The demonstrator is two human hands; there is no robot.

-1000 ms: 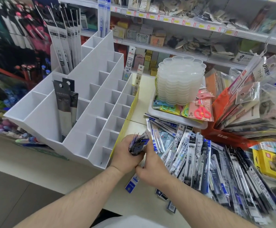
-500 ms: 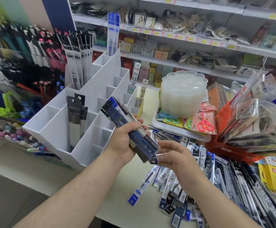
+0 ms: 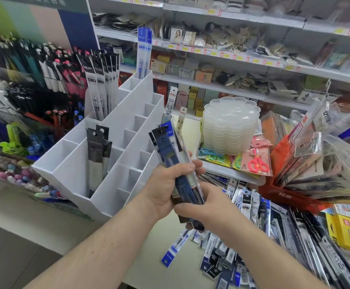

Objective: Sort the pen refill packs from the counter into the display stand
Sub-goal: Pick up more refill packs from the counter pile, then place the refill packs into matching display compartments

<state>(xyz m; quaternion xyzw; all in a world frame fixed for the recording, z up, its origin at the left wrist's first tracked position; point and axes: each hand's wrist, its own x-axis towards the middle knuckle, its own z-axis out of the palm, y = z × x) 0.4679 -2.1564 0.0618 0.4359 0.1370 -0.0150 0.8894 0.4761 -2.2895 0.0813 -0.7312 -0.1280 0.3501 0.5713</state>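
Above the desk [image 3: 145, 243], at six o'clock of the white display stand [image 3: 115, 163], the bundle of refill packs [image 3: 176, 163] has come up off the heap [image 3: 274, 236] and now stands nearly upright. The left hand [image 3: 165, 184] has its grip wrapped round the middle, and the right hand [image 3: 201, 205] — open half a second ago — has closed on the lower end. Squared like this, the bundle looks ready for a compartment.

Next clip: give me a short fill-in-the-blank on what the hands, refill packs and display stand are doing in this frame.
1. The bundle of refill packs is gripped by ____ hands: left hand, right hand.
2. The display stand is ____ in colour.
3. The scissors by the stacked clear trays have ____ handles.
4. Loose packs lie on the ____.

Missing words: both; white; pink; counter
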